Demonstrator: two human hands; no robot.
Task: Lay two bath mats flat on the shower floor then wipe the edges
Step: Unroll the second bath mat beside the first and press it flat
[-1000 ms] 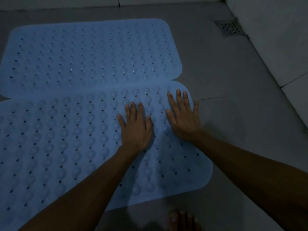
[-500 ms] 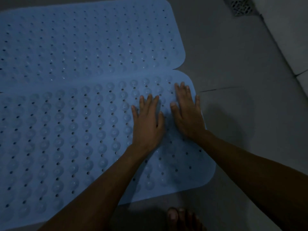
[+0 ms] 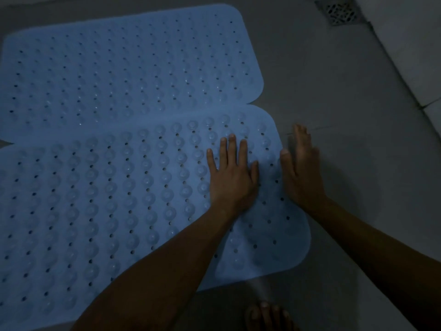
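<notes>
Two light blue bath mats with holes and suction cups lie side by side on the grey shower floor. The far mat (image 3: pixel 124 72) lies flat. The near mat (image 3: pixel 100 199) overlaps its edge slightly. My left hand (image 3: pixel 232 177) presses flat on the near mat close to its right end, fingers straight and spread. Straight-fingered too, my right hand (image 3: pixel 301 173) lies at the mat's right edge, the thumb on the mat and the fingers over the bare floor.
A metal floor drain (image 3: pixel 338 11) sits at the top right, beside a white tiled wall (image 3: pixel 410 56) running down the right side. Bare toes of a foot (image 3: pixel 267 316) show at the bottom, just below the near mat. Grey floor lies right of the mats.
My right hand has slid right, off the mat's surface to its right edge. My left hand stayed pressed on the near mat. The view shifted down slightly.
</notes>
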